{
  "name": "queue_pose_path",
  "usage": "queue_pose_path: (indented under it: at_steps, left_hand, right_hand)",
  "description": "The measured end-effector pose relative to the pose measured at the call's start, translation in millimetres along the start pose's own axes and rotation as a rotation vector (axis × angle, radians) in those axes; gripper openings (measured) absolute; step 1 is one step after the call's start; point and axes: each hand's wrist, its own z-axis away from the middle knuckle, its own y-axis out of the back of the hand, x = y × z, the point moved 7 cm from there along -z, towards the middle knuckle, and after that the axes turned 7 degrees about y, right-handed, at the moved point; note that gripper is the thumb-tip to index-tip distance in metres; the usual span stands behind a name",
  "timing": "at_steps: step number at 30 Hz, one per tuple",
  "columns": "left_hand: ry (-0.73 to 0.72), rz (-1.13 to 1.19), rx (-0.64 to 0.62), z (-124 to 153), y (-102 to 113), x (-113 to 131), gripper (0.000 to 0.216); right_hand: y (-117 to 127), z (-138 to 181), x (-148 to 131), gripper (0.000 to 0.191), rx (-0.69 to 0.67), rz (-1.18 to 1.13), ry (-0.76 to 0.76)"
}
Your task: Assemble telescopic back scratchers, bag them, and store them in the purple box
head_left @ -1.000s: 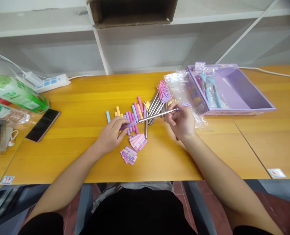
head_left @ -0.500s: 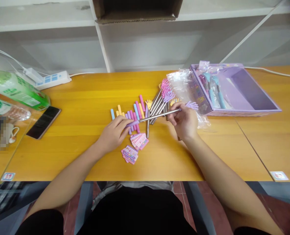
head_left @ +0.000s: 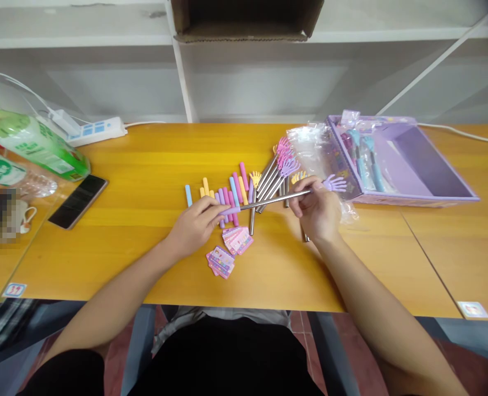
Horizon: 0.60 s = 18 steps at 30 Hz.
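Observation:
A back scratcher (head_left: pixel 274 200) with a metal rod and a purple hand-shaped head is held nearly level over the table. My left hand (head_left: pixel 198 224) pinches its purple handle grip (head_left: pixel 230 210). Near the head, my right hand (head_left: pixel 318 212) closes around the rod. Beneath and between my hands lie several loose pink, yellow, blue and purple grips (head_left: pixel 244 190). Beyond them is a pile of metal back scratchers (head_left: pixel 273 184) with pink, purple and yellow heads. Two fanned stacks of printed cards, the upper one (head_left: pixel 237 240) and the lower one (head_left: pixel 220 261), rest closer to me.
A purple box (head_left: pixel 425 159) with wrapped blue back scratchers (head_left: pixel 371 165) stands at right, clear plastic bags (head_left: pixel 312 146) beside it. At left are a phone (head_left: pixel 78 202), bottles (head_left: pixel 41 146) and a power strip (head_left: pixel 97 132). A cardboard box (head_left: pixel 244 22) sits on the shelf above.
The camera view has shifted slightly, so the whole scene sits a little lower and further right. Both hands keep their hold on the back scratcher, which is tilted about the same.

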Motion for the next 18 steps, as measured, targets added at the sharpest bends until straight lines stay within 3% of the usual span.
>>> queue_pose_path:
  at_steps: [18]
  left_hand:
    - [0.031, 0.137, -0.014, 1, -5, 5, 0.028]
  right_hand:
    - [-9, 4, 12, 0.043, -0.084, -0.078, -0.015]
